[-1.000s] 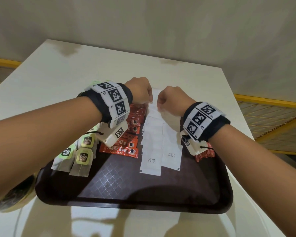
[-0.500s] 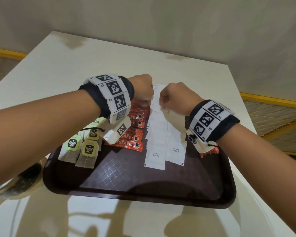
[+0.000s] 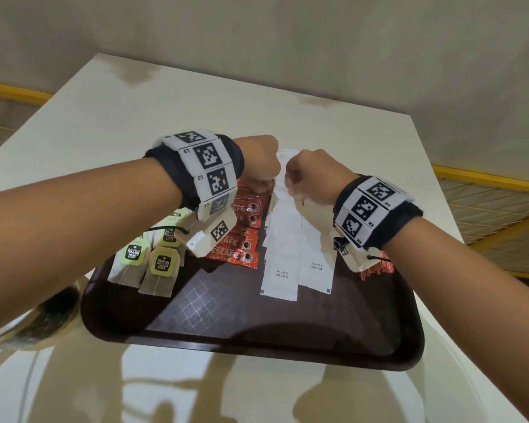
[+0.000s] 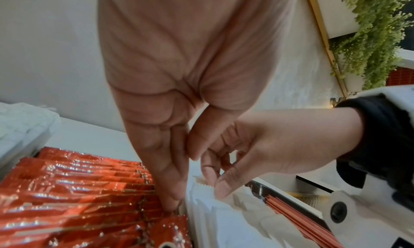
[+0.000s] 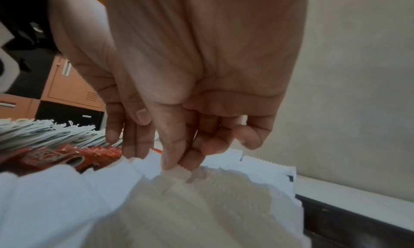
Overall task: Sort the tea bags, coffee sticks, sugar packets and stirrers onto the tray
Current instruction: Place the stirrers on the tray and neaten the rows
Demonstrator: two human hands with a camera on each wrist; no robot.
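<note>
A dark brown plastic tray (image 3: 257, 340) with a gridded floor sits on a glossy cream table (image 3: 135, 96). On it, in rows from left to right: paper tea bags (image 3: 156, 270), shiny red foil coffee sticks (image 3: 242, 248), flat white sugar packets (image 3: 287, 239), thin red stirrers (image 3: 376, 268). The left hand (image 3: 261, 160) presses straight fingertips (image 4: 170, 198) onto the coffee sticks. The right hand (image 3: 313, 175) pinches the serrated top edge of one sugar packet (image 5: 177, 170).
</note>
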